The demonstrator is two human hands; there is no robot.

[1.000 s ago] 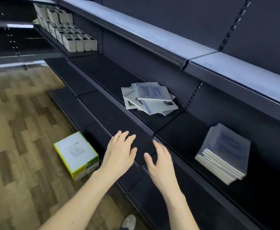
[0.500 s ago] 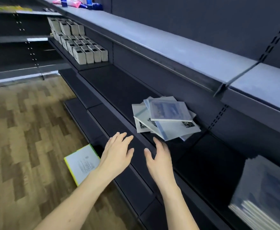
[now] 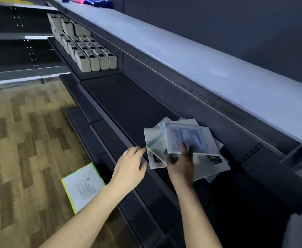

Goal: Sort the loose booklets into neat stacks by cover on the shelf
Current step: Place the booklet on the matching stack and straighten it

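Right hand (image 3: 181, 167) rests on the loose booklets (image 3: 189, 140); left hand (image 3: 130, 167) just beside.

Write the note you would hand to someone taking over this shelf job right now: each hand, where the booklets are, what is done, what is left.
Left hand: open, fingertips at the left edge of the loose pile, gripping nothing.
Right hand: fingers on the near edge of the top blue-cover booklet; whether it grips cannot be told.
Loose booklets: one fanned, crooked heap on the middle shelf, covers mixed.
Done: nothing sorted in view.
Left: split the heap by cover and square each stack.
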